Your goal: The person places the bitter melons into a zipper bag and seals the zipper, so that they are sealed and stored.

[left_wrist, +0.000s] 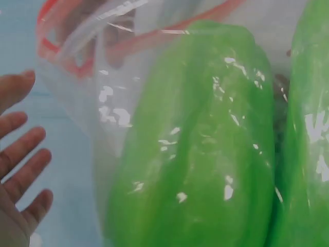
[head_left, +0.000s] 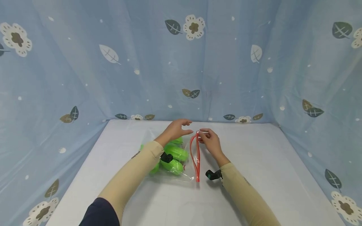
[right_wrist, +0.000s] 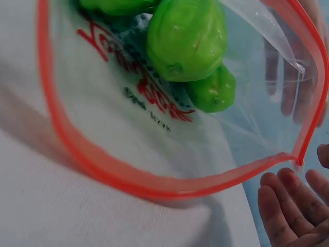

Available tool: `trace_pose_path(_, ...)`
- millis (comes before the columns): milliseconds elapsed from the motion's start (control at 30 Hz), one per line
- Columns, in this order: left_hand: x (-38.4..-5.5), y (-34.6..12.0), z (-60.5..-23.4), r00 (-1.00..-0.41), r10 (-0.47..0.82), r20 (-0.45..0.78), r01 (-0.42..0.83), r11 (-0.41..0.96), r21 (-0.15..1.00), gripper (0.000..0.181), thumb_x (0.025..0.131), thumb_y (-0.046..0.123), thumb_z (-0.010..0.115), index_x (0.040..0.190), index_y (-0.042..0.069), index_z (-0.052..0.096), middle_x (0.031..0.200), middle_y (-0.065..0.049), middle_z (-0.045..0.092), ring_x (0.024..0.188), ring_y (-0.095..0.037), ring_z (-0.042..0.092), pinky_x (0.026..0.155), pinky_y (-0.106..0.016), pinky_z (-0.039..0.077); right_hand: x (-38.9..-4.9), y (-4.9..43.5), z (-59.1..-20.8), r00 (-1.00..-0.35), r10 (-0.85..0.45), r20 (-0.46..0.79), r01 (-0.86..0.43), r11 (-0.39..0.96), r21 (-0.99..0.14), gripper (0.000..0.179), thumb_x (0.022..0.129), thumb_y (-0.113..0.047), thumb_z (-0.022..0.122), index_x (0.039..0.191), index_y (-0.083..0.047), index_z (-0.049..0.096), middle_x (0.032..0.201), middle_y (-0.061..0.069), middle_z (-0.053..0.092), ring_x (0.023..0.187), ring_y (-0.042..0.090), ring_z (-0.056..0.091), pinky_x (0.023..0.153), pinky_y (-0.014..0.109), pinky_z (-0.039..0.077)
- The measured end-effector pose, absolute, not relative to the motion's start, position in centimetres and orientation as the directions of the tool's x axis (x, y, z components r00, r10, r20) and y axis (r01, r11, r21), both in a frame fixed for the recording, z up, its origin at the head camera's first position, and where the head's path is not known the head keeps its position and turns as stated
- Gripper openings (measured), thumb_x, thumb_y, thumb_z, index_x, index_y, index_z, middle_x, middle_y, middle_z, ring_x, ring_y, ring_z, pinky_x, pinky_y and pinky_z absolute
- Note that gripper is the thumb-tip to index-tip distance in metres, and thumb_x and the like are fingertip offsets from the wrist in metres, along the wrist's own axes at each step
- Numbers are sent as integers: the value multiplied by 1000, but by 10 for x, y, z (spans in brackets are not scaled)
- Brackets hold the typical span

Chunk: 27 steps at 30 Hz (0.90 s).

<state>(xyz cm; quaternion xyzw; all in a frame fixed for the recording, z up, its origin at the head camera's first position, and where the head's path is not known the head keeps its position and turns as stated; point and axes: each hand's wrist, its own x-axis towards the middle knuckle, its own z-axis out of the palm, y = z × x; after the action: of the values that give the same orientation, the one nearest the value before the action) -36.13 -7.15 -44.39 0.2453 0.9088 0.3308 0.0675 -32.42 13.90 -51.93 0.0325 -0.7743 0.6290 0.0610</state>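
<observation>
A clear zip bag [head_left: 183, 177] with a red-edged mouth lies on the table, its mouth [right_wrist: 169, 188] gaping toward the right. Inside are several green, ribbed vegetables that look like chayotes [right_wrist: 187, 38]. My left hand [head_left: 178, 128] hovers over the bag's far side, its fingers [left_wrist: 31, 170] spread and holding nothing. Beside the far end of the red strip is my right hand [head_left: 210, 141], its fingertips [right_wrist: 288, 177] close to the small white slider [right_wrist: 297, 163]. Thumb and fingers stand apart there; whether they touch the slider is unclear.
The white table [head_left: 254, 150] reaches back to a blue patterned curtain [head_left: 220, 78], which also runs along both sides. A black wrist camera [head_left: 213, 174] sits below the right hand, near the bag's mouth.
</observation>
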Motion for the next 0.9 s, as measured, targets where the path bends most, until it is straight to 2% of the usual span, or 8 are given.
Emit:
trace_pose_path(167, -363, -65, -454, -856, 515, 45, 424, 649, 631, 56, 96, 33, 73, 146, 15, 56, 140, -7, 61, 131, -26, 54, 108, -46, 46, -328, 136, -521, -994, 37, 104, -97, 166, -981, 41, 99, -26, 69, 129, 2, 64, 107, 19, 74, 90, 26, 73, 81, 38, 62)
trace_pose_path(400, -364, -57, -464, -849, 521, 92, 461, 643, 612, 44, 102, 29, 63, 144, 15, 59, 138, -6, 63, 128, -25, 57, 105, -44, 48, -327, 133, -524, -993, 47, 107, -99, 142, -985, 27, 97, -14, 71, 122, -3, 67, 107, 18, 74, 89, 20, 73, 78, 33, 62)
trace_pose_path(667, -365, -51, -470, -842, 530, 97, 449, 591, 670, 36, 104, 19, 60, 140, 15, 63, 138, -4, 63, 130, -24, 56, 107, -42, 47, -324, 131, -523, -992, 20, 128, -126, 105, -986, 21, 97, -10, 70, 116, -3, 68, 102, 17, 74, 85, 15, 72, 77, 33, 62)
trace_pose_path(900, -367, -51, -477, -836, 537, 112, 444, 542, 713, 25, 103, 16, 62, 127, 13, 69, 122, -3, 71, 120, -23, 63, 102, -39, 51, -323, 133, -525, -991, -7, 131, -132, 70, -989, 21, 97, -9, 69, 116, -1, 67, 103, 15, 74, 86, 14, 71, 77, 32, 62)
